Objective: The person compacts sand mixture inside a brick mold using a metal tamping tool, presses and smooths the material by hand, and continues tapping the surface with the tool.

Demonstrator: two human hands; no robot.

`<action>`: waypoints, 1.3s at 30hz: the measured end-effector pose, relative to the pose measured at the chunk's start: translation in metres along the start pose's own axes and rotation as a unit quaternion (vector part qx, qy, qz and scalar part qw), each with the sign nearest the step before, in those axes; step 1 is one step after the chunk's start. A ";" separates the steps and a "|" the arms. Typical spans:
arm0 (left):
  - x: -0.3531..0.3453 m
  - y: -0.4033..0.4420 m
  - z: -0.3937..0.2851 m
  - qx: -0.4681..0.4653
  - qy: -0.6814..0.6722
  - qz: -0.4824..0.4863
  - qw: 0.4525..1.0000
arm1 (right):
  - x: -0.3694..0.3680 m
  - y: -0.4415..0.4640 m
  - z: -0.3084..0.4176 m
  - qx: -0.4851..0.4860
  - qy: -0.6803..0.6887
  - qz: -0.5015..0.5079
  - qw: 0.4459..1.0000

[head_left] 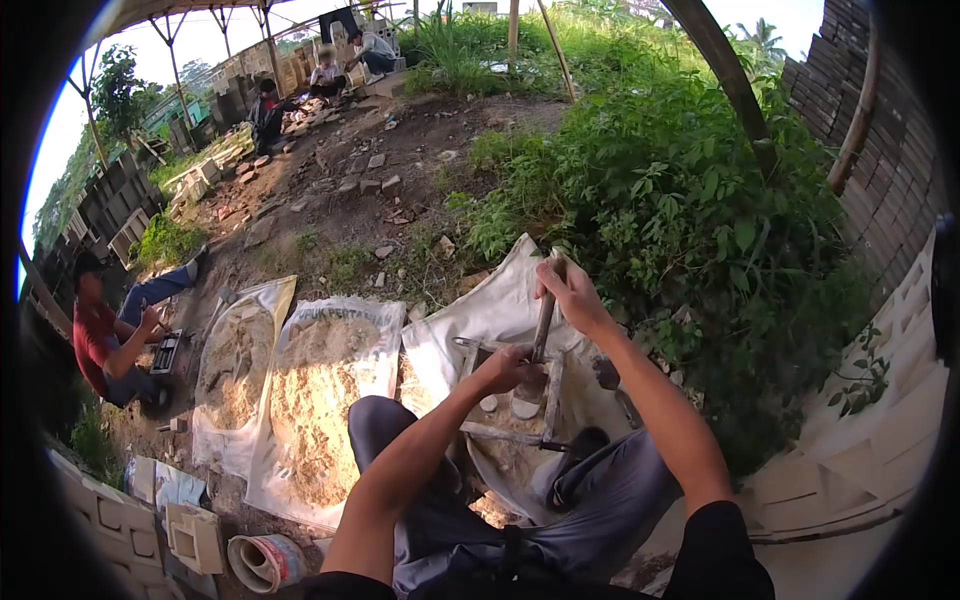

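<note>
My right hand (572,293) is closed round the upper end of a brown, upright stick (544,325). Lower down, my left hand (503,371) wraps the same stick near its bottom. A small wooden frame (551,398) surrounds the stick's lower end, between my knees. Inside the frame shows a pale, rounded piece (525,408); how it joins the stick is hidden. A white sack (490,300) lies spread under the frame, with sandy powder on its lower part.
To the left, two more sacks hold sandy powder (315,420). A person in a red shirt (92,340) sits beyond them by a dark tray-like frame (168,352). A bucket (265,563) lies at lower left. Bushes (680,210) grow on the right; several people sit farther back.
</note>
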State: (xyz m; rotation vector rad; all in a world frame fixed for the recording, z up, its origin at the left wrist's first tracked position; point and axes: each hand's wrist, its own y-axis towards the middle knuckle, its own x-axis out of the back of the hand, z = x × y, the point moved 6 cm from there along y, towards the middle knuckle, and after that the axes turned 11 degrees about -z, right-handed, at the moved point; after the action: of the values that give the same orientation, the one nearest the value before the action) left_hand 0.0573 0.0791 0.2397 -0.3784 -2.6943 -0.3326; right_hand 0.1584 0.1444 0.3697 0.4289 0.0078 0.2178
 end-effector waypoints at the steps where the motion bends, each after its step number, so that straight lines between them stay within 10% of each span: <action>1: 0.004 0.000 -0.004 0.000 0.004 0.000 1.000 | 0.006 -0.001 0.003 0.002 0.003 -0.001 1.000; 27: -0.012 -0.022 0.052 0.109 0.180 -0.044 0.977 | -0.004 -0.046 -0.028 -0.180 0.151 -0.015 0.972; 39: -0.116 -0.111 0.170 0.066 0.411 0.249 0.875 | 0.009 -0.032 -0.097 -0.265 0.189 -0.022 0.945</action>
State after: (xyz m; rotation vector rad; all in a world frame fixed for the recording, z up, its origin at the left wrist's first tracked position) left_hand 0.0658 -0.0017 0.0200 -0.6837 -1.6977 -0.1071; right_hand 0.1689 0.1578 0.2690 -0.1549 0.3294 0.2447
